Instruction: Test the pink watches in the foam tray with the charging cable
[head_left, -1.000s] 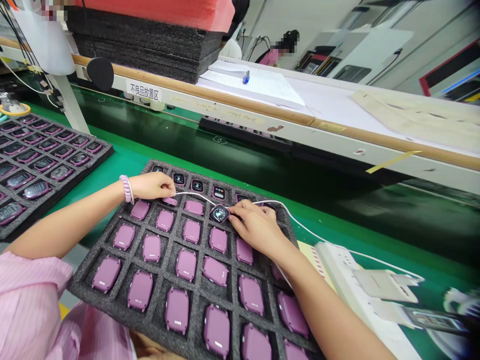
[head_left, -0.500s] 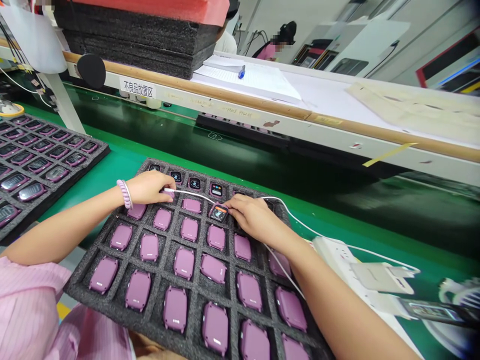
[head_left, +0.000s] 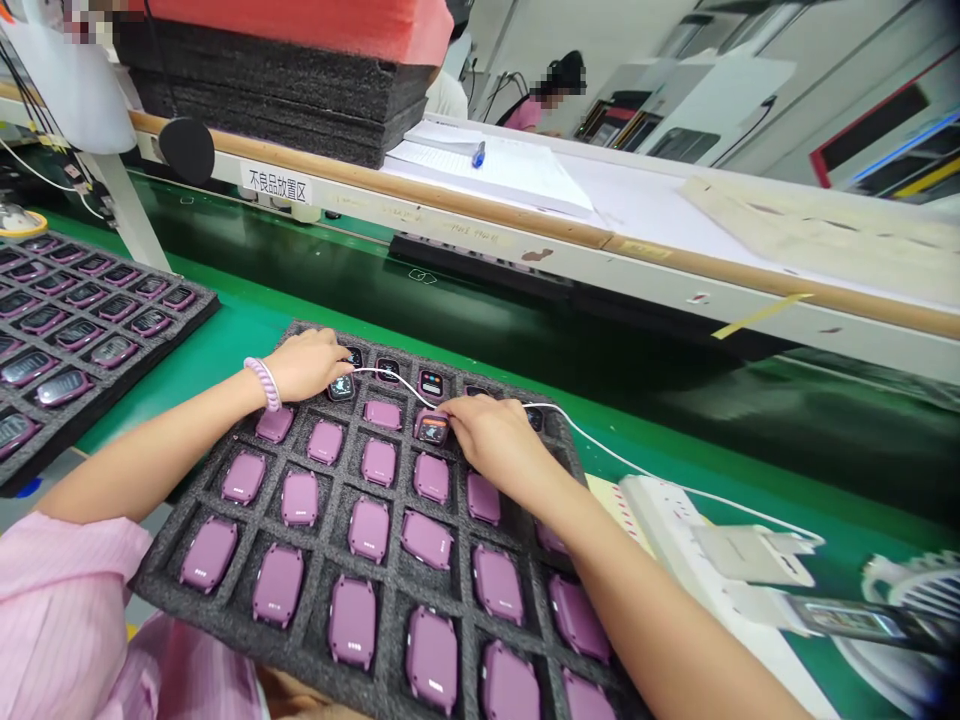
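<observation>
A black foam tray [head_left: 304, 545] holds several purple smartwatch bodies without straps, most lying back side up. At the tray's far left my left hand [head_left: 309, 365] is closed, its fingertips on a smartwatch [head_left: 341, 387] whose lit screen faces up. A white cable [head_left: 401, 383] runs from these fingers to my right hand; its tip is hidden. My right hand [head_left: 495, 432] pinches the edge of another lit smartwatch [head_left: 433, 427], tilted towards me over its compartment. Along the far row lie watches with screens up, such as a lit one [head_left: 431, 383].
On the left lies a second foam tray [head_left: 97, 325] of watches. A white power strip [head_left: 675, 530] with a charger [head_left: 754, 553] stands to the right, beside a small white fan [head_left: 919, 590]. Beyond runs a shelf with stacked black foam [head_left: 277, 110], papers and a blue pen [head_left: 478, 155].
The watch at my left hand was back side up and now shows its lit screen. My left hand has shifted slightly. My right hand still holds its watch, moved slightly left.
</observation>
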